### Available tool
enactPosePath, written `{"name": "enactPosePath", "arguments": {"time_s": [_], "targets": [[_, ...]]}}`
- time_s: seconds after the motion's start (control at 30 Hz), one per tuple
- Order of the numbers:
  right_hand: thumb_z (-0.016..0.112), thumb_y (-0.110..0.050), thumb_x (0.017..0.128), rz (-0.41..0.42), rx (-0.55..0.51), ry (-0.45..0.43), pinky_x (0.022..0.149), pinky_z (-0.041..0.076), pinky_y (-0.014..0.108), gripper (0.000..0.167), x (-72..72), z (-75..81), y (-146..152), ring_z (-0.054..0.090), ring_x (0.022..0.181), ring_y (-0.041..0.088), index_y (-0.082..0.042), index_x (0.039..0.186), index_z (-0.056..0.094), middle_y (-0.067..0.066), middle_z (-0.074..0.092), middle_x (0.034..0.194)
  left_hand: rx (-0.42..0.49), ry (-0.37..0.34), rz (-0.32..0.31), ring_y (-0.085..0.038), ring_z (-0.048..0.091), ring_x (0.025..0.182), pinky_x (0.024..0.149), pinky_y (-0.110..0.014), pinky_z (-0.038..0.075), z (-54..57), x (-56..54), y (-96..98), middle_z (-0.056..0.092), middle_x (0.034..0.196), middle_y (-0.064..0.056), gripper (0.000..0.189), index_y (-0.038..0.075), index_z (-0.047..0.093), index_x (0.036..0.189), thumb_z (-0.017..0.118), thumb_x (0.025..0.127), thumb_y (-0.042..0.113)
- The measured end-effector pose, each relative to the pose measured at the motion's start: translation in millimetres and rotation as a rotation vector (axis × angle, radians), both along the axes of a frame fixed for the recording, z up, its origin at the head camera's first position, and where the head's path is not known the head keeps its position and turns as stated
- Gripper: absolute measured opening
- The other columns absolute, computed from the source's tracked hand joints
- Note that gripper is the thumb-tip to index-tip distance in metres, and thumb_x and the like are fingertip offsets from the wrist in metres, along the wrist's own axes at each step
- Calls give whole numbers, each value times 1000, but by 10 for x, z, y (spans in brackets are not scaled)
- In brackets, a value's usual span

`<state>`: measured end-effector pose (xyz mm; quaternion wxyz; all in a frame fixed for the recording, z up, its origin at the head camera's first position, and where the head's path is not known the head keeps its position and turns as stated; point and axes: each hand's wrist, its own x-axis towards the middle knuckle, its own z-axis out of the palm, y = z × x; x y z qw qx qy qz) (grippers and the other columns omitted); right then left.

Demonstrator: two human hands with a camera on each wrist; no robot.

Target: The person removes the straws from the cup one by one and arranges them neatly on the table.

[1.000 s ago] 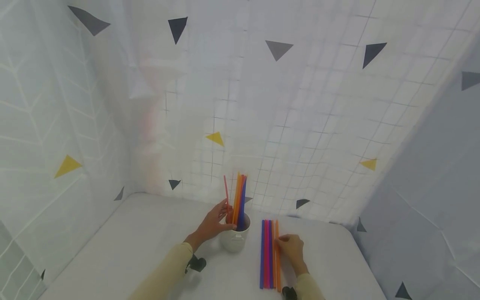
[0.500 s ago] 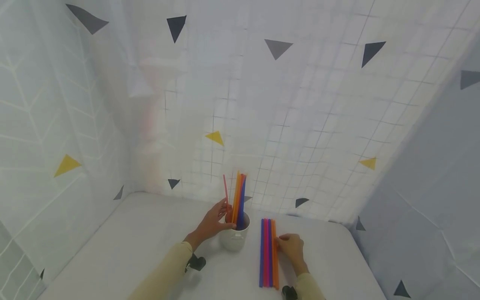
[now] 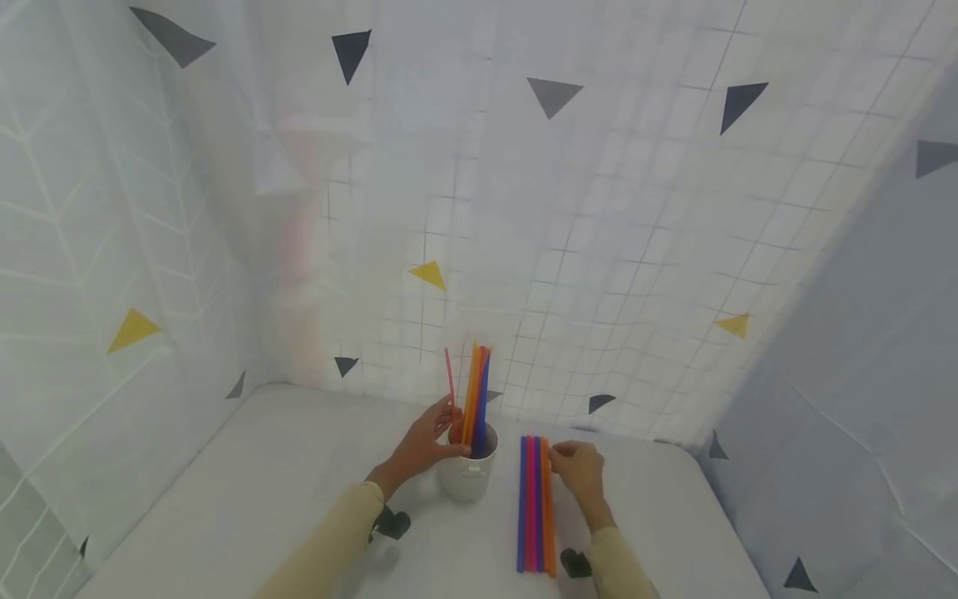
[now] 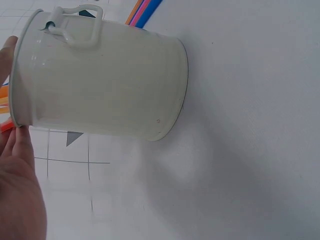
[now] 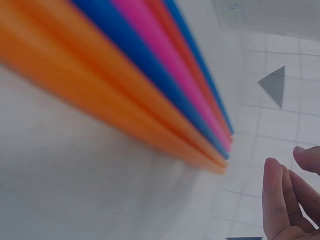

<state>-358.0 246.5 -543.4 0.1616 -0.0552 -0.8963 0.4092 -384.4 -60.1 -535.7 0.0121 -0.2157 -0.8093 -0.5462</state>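
My left hand [image 3: 422,445] spans the rim of a cream-coloured cup [image 3: 464,482], its thumb at the near side and fingers at the far side. Orange, red and blue drinking straws [image 3: 479,399] stand upright in this cup; a thinner red straw [image 3: 450,374] leans apart by the fingertips. In the left wrist view, fingers [image 4: 22,145] touch the rim, and a small loop handle [image 4: 82,30] shows. Right of the cup, a row of blue, red, pink and orange straws [image 3: 535,507] lies on the table. My right hand [image 3: 581,474], fingers bent loosely, is beside the orange end, holding nothing.
A white table [image 3: 314,482] stretches to both sides of the arms. Behind it hangs a pale sheet [image 3: 599,208] patterned with triangles and grid lines. Dark wrist devices [image 3: 392,524] sit under the sleeves.
The outermost orange straw slid left against the row. My right hand then let go and moved slightly farther back along the straws. My left hand stayed at the cup.
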Motion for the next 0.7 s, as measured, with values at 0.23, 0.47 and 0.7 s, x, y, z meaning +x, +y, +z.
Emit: {"name": "enactPosePath", "arguments": {"time_s": [0.23, 0.47, 0.7], "targets": [[76, -21, 85, 44, -29, 62, 65, 59, 35, 26, -31, 353, -188, 70, 69, 18, 1, 100, 73, 12, 72, 87, 1, -5, -1, -26, 47, 132, 104, -43, 42, -22, -21, 3, 50, 141, -9, 100, 15, 23, 155, 82, 78, 37], [77, -18, 84, 90, -59, 128, 59, 58, 29, 21, -43, 653, -454, 69, 66, 17, -1, 96, 74, 9, 72, 81, -4, 13, 0, -24, 48, 132, 104, -41, 43, -32, -21, -1, 52, 138, -7, 98, 15, 23, 155, 81, 80, 35], [77, -17, 84, 133, -87, 148, 60, 59, 30, 21, -36, 835, -705, 70, 66, 18, -1, 98, 74, 9, 73, 81, -11, 14, 7, -23, 47, 132, 104, -42, 42, -40, -22, 2, 52, 138, -6, 99, 16, 23, 155, 81, 79, 37]]}}
